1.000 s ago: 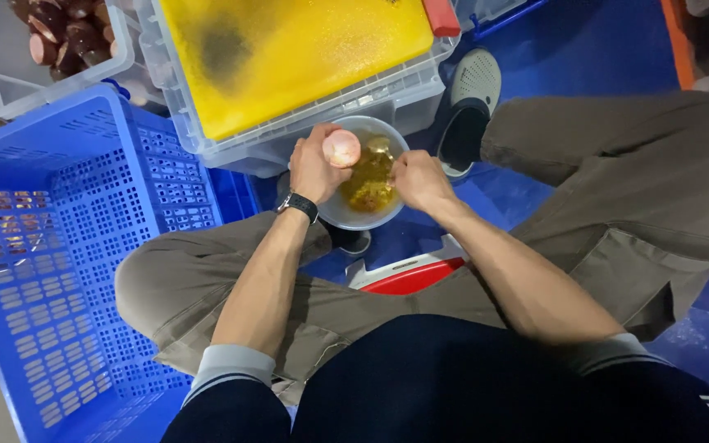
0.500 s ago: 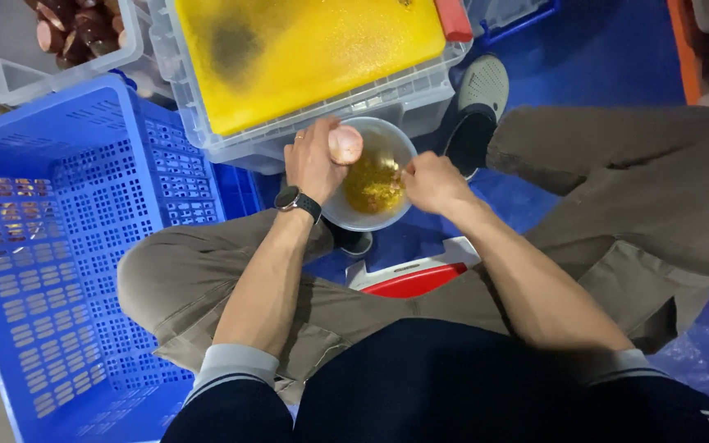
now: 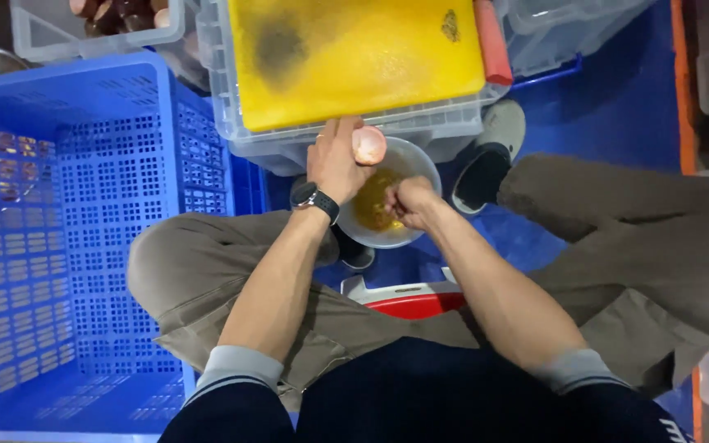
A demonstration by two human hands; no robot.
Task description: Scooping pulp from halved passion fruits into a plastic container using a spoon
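Left hand point(image 3: 334, 160) grips a pale round piece point(image 3: 368, 145) at the far rim of the bowl point(image 3: 413, 164). Right hand point(image 3: 410, 202) is curled narrow over the yellowish stuff point(image 3: 371, 205) inside, can't tell what it's pinching.

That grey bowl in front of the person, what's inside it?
The grey bowl holds a yellowish-brown, wet-looking mass. The right hand is closed over part of it, and the left hand holds a pale pink round piece above the rim, hiding more.

The near rim of the metal bowl point(image 3: 420, 164) is covered by the right hand point(image 3: 410, 201), whose closed fingers hide whatever is gripped. The bowl's yellowish contents point(image 3: 371, 201) are too blurred to be identified. The grey bin point(image 3: 96, 25) is cut off by the top edge.
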